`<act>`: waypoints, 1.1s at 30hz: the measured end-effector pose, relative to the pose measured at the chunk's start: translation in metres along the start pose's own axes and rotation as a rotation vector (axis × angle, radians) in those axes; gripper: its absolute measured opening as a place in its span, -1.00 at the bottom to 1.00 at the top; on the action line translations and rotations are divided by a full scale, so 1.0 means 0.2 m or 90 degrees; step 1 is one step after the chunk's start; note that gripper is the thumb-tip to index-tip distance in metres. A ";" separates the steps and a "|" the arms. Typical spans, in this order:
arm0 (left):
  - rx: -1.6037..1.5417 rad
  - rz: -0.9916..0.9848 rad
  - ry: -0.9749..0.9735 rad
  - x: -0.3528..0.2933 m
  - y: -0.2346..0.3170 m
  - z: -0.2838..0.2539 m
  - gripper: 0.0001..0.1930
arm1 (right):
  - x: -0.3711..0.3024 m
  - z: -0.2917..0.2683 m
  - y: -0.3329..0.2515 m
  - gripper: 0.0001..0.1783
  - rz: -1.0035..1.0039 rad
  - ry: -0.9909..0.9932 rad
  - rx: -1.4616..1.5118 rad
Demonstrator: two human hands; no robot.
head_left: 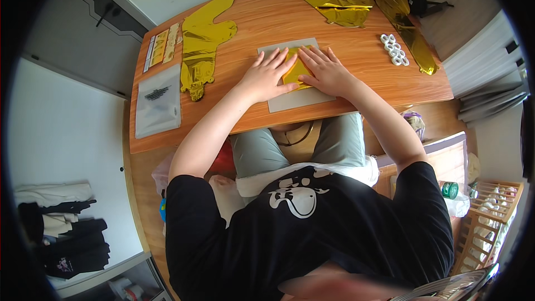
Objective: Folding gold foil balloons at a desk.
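Observation:
Both palms rest flat on a folded gold foil sheet (297, 72), which lies on a grey rectangular board or sheet (301, 100) near the table's front edge. My left hand (266, 76) presses the foil's left side, fingers stretched out and a little apart. On its right side my right hand (327, 72) lies with fingers spread. Thumbs of both hands reach toward each other over the foil's near part. Much of the foil is covered by the hands, so its full outline is hidden.
A flat gold foil balloon (203, 39) lies to the left. More gold foil pieces (340, 0) spread at the back right, beside several white rings (394, 50). A clear plastic bag (159, 103) and printed cards (161, 48) occupy the table's left side. A wooden rack (485, 223) stands right.

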State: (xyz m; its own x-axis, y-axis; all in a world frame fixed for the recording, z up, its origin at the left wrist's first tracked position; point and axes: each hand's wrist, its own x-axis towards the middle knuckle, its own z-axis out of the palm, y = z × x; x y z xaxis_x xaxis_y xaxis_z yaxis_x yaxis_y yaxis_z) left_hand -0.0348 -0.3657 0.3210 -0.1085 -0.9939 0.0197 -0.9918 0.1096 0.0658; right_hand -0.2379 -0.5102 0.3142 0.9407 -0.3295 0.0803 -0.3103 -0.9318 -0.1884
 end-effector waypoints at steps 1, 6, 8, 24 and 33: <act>0.007 -0.013 -0.013 0.00 0.00 -0.01 -0.04 | 0.00 0.00 0.00 -0.08 0.007 0.002 -0.014; -0.002 0.008 -0.024 -0.01 -0.04 -0.01 0.01 | 0.02 -0.08 -0.01 -0.12 0.014 -0.044 -0.009; 0.004 0.010 -0.037 0.00 -0.04 -0.03 0.02 | 0.04 -0.18 -0.03 -0.16 0.013 -0.067 -0.012; -0.059 0.040 -0.029 -0.05 -0.10 -0.03 -0.13 | 0.04 -0.03 0.09 -0.14 -0.053 0.027 -0.131; -0.072 0.029 -0.070 -0.03 -0.08 -0.06 -0.14 | 0.12 -0.15 0.23 -0.15 0.011 -0.075 0.338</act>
State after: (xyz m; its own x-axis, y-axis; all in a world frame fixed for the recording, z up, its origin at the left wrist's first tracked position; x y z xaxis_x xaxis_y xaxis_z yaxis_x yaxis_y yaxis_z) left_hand -0.0170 -0.3607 0.3319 -0.1657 -0.9827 -0.0833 -0.9725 0.1488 0.1792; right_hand -0.2336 -0.5655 0.3378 0.9547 -0.2961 -0.0310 -0.2421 -0.7115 -0.6596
